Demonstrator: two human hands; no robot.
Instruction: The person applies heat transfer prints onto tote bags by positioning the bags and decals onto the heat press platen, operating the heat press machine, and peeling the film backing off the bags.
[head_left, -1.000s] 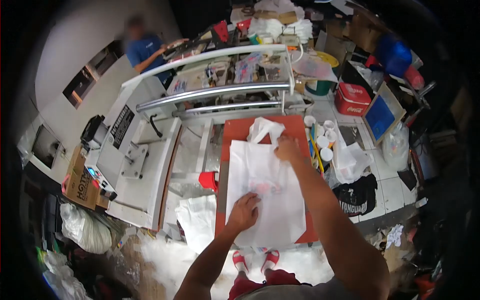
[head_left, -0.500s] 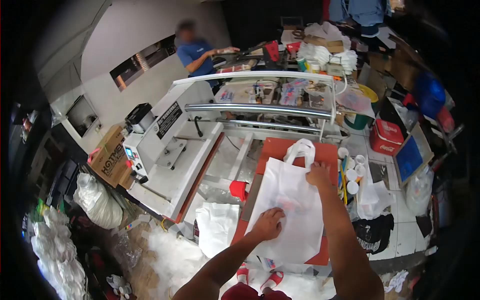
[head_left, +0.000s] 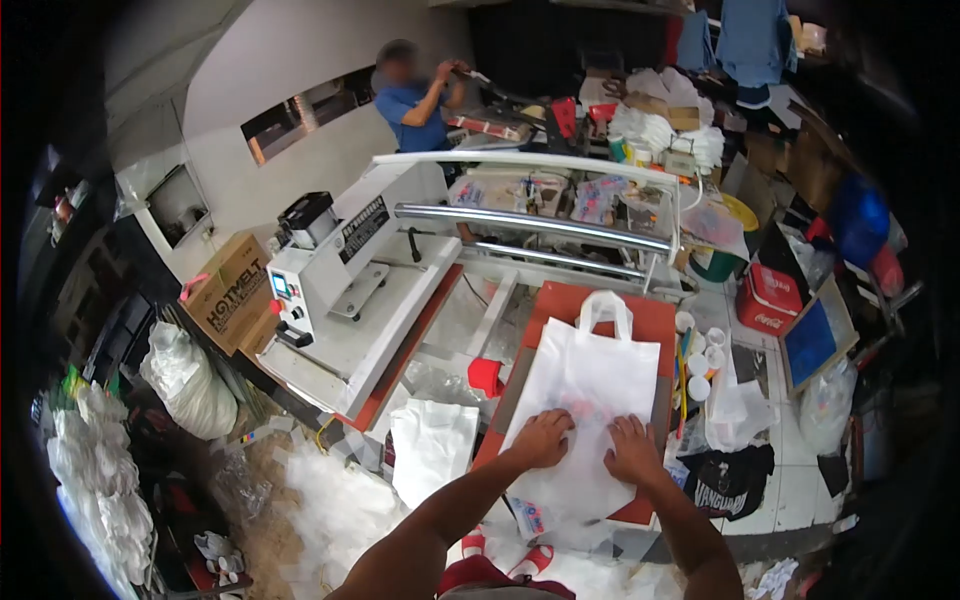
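A white non-woven tote bag [head_left: 592, 356] lies on the reddish-brown platen [head_left: 655, 316] of a heat press, its handle loop [head_left: 606, 308] at the far end. Over the bag's lower half is what looks like a translucent sheet, and a faint red-and-blue print [head_left: 590, 408] shows between my hands. My left hand [head_left: 543, 438] rests on the left side with its fingers spread. On the right side, my right hand [head_left: 633, 450] presses down with fingers apart. A printed piece of film [head_left: 528, 515] sticks out at the platen's near edge.
The press head [head_left: 360, 300] stands to the left, with a red object [head_left: 485, 377] beside the platen. A white bag [head_left: 432, 450] hangs or lies left of it. White jars [head_left: 698, 388] and a red cooler [head_left: 772, 297] are on the right. A co-worker [head_left: 415, 110] stands behind.
My right hand has come down from the bag's handle to its lower right part. My left hand has shifted only slightly. The co-worker's hands have risen.
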